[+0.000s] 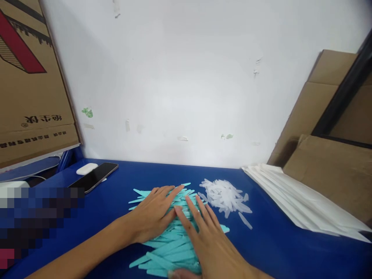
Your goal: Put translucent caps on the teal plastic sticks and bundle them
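Wall: the white wall [174, 77] is rising behind everything, bits of old tape sticking to it.
Table: the blue table [270, 232] is carrying the whole show.
Cardboard: a printed box [31, 93] is standing on the left; brown cardboard [334, 174] is leaning on the right.
White sheets: the sheets [305, 205] are fanning out beside that cardboard.
Teal strips: the heap [174, 252] is lying mid-table, right under both hands.
Left hand: this one [152, 213] is pressing on the heap's left side, index finger and thumb spreading apart, clamping nothing I can see.
Right hand: this one [207, 236] is resting over the right side, fingers fanning apart, thumb reaching toward the near edge.
Progress: colours are sitting in separate heaps, so that much is looking done; the teal strips are lying loose and uneven, so tidiness is looking only partial.
White strips: their pile [222, 195] is sitting untouched beyond the right hand.
Phone: it [95, 176] is lying by a white case [86, 169].
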Available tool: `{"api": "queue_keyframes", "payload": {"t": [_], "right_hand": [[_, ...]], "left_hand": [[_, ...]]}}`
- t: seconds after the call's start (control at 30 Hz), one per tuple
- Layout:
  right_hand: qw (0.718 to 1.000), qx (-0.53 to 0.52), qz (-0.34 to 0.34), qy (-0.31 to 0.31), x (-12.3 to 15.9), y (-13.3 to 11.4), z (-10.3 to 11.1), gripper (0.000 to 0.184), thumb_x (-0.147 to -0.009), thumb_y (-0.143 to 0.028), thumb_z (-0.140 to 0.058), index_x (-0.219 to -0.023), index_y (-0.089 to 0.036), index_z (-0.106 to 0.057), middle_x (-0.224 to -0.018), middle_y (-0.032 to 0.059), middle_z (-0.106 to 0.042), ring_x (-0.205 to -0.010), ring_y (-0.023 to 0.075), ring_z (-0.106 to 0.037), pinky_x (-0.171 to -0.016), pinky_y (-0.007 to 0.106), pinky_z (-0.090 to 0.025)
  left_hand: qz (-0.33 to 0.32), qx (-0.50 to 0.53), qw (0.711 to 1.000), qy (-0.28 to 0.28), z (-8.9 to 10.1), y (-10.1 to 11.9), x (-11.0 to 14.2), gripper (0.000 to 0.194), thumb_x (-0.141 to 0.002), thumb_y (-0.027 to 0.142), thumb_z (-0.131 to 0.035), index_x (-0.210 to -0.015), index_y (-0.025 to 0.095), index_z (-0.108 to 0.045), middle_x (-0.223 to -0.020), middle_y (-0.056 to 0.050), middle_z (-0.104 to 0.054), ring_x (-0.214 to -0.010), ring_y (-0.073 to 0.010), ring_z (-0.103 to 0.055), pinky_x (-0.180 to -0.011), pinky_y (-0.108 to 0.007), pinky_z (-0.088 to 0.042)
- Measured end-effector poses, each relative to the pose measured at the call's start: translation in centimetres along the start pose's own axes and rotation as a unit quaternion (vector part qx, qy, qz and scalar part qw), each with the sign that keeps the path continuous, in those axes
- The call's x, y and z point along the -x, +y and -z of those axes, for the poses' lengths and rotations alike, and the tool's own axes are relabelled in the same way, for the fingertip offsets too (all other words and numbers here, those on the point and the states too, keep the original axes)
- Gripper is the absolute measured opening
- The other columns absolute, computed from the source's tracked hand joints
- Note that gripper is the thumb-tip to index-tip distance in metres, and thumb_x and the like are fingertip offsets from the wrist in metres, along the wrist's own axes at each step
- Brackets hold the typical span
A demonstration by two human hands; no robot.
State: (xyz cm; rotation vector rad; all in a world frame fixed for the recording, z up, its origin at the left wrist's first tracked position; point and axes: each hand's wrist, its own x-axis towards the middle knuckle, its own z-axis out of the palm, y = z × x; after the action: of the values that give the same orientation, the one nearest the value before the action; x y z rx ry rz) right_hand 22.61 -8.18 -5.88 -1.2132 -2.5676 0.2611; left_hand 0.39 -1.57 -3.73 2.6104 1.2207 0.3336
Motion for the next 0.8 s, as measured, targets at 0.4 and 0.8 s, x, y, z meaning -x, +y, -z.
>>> {"api": "queue_keyframes", "payload": {"t": [0.4,0.8], "right_hand": [[0.997,-0.033,-0.064,-0.027,-6.3,-1.8,-0.1,0.093,-0.094,-0.078,-0.028,-0.162,-0.018,-0.008,-0.168,0.0075,-0.002,-0.153,0.0354,0.005,-0.123,0.062,-0.005],[0.994,0.069,-0.018,0.081,-6.6,-2.0,-0.7,0.069,-0.102,-0.061,-0.032,-0.154,-0.017,-0.041,-0.161,0.0135,-0.034,-0.152,0.0364,-0.017,-0.123,0.062,-0.012]], "left_hand": [[0.079,0.072,0.994,-0.004,2.9,-3.2,-0.8,0.061,-0.105,0.059,-0.018,-0.159,0.032,-0.023,-0.162,-0.004,-0.035,-0.149,-0.0312,-0.032,-0.121,-0.056,-0.02],[0.073,0.049,0.996,-0.002,2.4,-2.4,-0.1,0.059,-0.106,0.053,-0.013,-0.159,0.03,-0.024,-0.159,-0.004,-0.04,-0.147,-0.0263,-0.033,-0.121,-0.053,-0.019]]}}
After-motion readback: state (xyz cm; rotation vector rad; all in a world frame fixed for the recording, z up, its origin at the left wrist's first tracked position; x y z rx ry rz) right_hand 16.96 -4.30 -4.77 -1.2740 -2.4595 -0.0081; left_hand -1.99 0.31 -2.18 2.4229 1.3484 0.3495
